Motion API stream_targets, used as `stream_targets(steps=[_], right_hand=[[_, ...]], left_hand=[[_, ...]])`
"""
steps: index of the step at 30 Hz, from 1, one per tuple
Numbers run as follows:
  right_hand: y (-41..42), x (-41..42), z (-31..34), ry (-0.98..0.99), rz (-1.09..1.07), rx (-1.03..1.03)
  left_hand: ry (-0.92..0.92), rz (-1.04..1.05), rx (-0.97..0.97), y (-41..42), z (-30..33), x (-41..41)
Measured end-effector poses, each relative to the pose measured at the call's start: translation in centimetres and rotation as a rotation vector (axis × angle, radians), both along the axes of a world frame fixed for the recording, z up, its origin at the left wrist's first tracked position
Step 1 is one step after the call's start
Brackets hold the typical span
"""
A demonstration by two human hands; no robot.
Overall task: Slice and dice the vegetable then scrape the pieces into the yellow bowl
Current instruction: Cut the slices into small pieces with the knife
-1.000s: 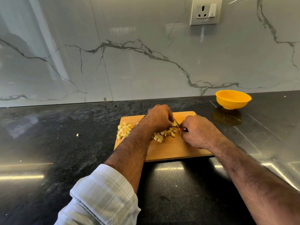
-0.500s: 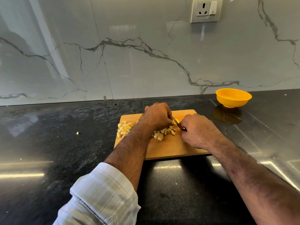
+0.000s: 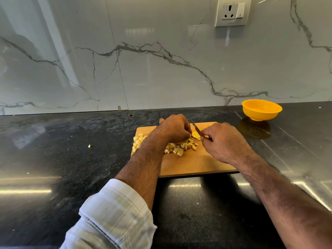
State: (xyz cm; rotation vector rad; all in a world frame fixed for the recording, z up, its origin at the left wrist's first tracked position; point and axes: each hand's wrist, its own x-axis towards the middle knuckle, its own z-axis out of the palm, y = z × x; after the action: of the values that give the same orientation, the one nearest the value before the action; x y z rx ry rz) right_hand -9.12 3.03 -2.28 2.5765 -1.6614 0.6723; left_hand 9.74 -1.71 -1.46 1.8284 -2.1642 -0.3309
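Veg chunk [image 3: 195, 135]: 1 uncut, 2 diced piles, 1 bowl [image 3: 261, 110].

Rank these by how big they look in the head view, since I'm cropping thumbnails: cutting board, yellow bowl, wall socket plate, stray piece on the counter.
1. Cutting board, partly covered by arms.
2. Yellow bowl and wall socket plate look alike; the plate is cut off at the top.
3. Stray piece.

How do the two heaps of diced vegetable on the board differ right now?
The left heap sits at the cutting board's left edge, apart from the knife; the right heap lies mid-board, just below the left hand and the uncut piece. The left heap looks paler; the right heap shows some browner bits. Both are small pale-yellow cubes, none in the yellow bowl.
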Motion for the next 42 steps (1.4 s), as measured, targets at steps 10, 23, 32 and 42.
stream_targets(steps=[10, 23, 32, 42], right_hand=[[-0.3, 1.0, -0.3, 0.155, -0.042, 0.146], [-0.4, -0.8, 0.2, -0.067, -0.021, 0.069], [-0.9, -2.4, 1.0, -0.062, -0.125, 0.213], [-1.7, -2.1, 0.4, 0.098, -0.151, 0.301]], left_hand=[[0.02, -0.005, 0.028, 0.3, 0.1, -0.3], [-0.021, 0.002, -0.047, 0.2, 0.1, -0.9], [0.093, -0.135, 0.024, -0.8, -0.2, -1.5], [-0.048, -0.092, -0.003, -0.6, -0.3, -2.4]])
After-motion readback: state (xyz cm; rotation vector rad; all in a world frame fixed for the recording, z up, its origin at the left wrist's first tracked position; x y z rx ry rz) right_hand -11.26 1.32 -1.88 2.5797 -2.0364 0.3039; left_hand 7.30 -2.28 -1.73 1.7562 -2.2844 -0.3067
